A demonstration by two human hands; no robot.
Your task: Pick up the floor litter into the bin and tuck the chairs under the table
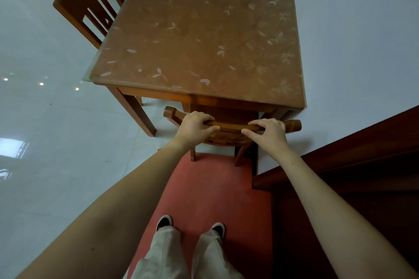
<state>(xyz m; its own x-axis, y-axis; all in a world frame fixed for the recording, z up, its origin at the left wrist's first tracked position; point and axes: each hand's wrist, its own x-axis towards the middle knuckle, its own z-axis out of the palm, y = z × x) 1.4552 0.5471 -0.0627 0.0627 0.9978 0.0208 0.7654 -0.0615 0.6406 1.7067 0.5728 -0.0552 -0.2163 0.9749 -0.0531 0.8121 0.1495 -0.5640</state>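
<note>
A wooden chair (292,125) stands at the near end of the wooden table (199,36), its seat mostly under the tabletop. Only its curved top rail and two back legs show. My left hand (195,125) grips the left part of the top rail. On the right part of the same rail, my right hand (268,131) is closed. The table has a leaf-patterned cover. No litter or bin is in view.
A second wooden chair (84,4) stands along the table's left side, close against it. I stand on a red mat (204,192). Dark wooden furniture (351,176) is close on my right. Glossy white floor (45,131) spreads to the left; a white wall (362,29) runs along the table's right.
</note>
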